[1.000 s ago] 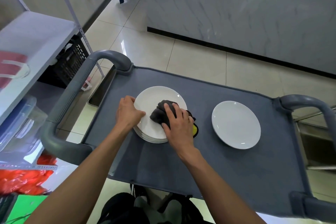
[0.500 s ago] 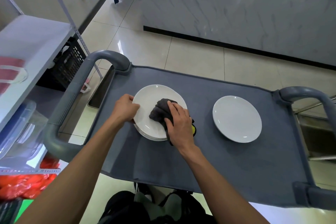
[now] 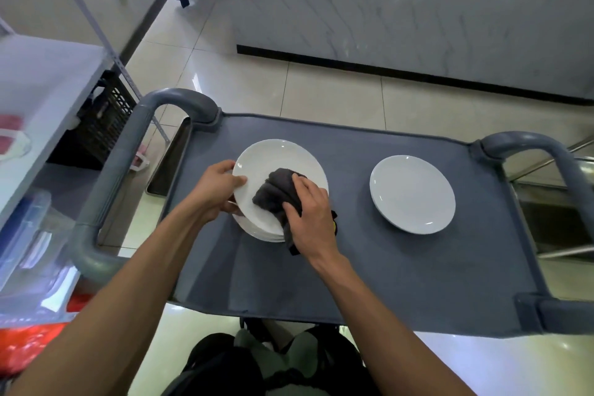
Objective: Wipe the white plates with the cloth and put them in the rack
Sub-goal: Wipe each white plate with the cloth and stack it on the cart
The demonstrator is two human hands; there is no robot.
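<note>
Head view is showing the right hand curling its fingers over a bunched dark cloth and pressing it down on the top plate of a small stack of white plates. Just left of it, the left hand is gripping that top plate's near-left rim, thumb lying on the upper face and fingers tucking underneath, so the plate is sitting slightly tilted above the others. The cloth's loose end is hanging past the plate edge beneath the right hand. Well to the right of the right hand, a single white plate is lying flat, apart from the stack. Both are resting on the grey surface of a cart with rounded grey handles at each end. Beyond the left hand, a metal shelf unit is standing on the tiled floor.
</note>
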